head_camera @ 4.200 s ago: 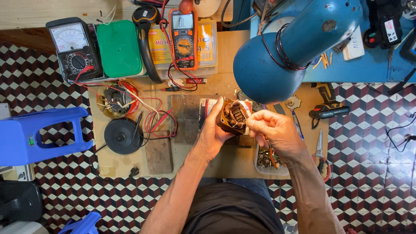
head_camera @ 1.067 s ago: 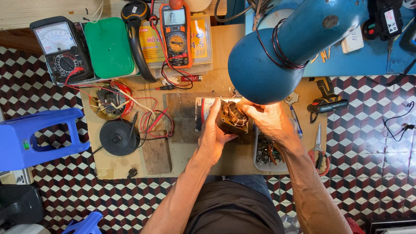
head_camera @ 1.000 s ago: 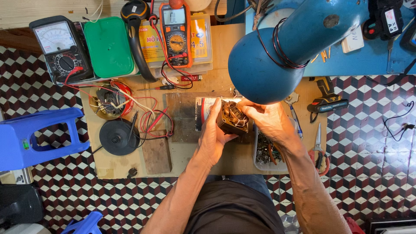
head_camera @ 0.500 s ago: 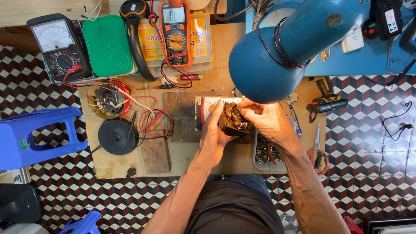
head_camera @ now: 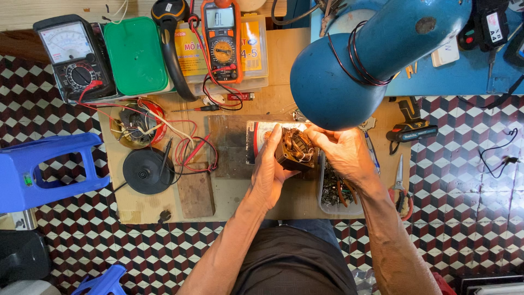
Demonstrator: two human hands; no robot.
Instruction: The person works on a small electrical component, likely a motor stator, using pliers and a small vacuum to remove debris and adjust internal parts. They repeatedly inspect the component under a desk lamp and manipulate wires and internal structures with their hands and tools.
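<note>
Copper-wound motor stator (head_camera: pixel 296 150), dark square block, held above the middle of the wooden bench (head_camera: pixel 284 205), just under the blue lamp shade (head_camera: pixel 349 76). Left hand (head_camera: pixel 268 172) cups its left side, grip closed on it, fingers up along the edge. Right hand (head_camera: pixel 344 153) holds the right side, fingertips pinched at the windings on top; grip clamped on the stator too. Beneath the stator a dark metal plate (head_camera: pixel 232 147). Clear tray of small parts (head_camera: pixel 333 196) just under the right wrist. Left of the hands: black round disc (head_camera: pixel 147 170), red and white wires tangled near a second coil part (head_camera: pixel 135 123), wooden block (head_camera: pixel 195 194). Bench back edge: analog meter (head_camera: pixel 73 54), green lid box (head_camera: pixel 134 54), orange digital multimeter (head_camera: pixel 221 41). Right side: cordless drill (head_camera: pixel 412 128), scissors (head_camera: pixel 399 180). Blue plastic stool (head_camera: pixel 46 169) on chequered floor at left.
</note>
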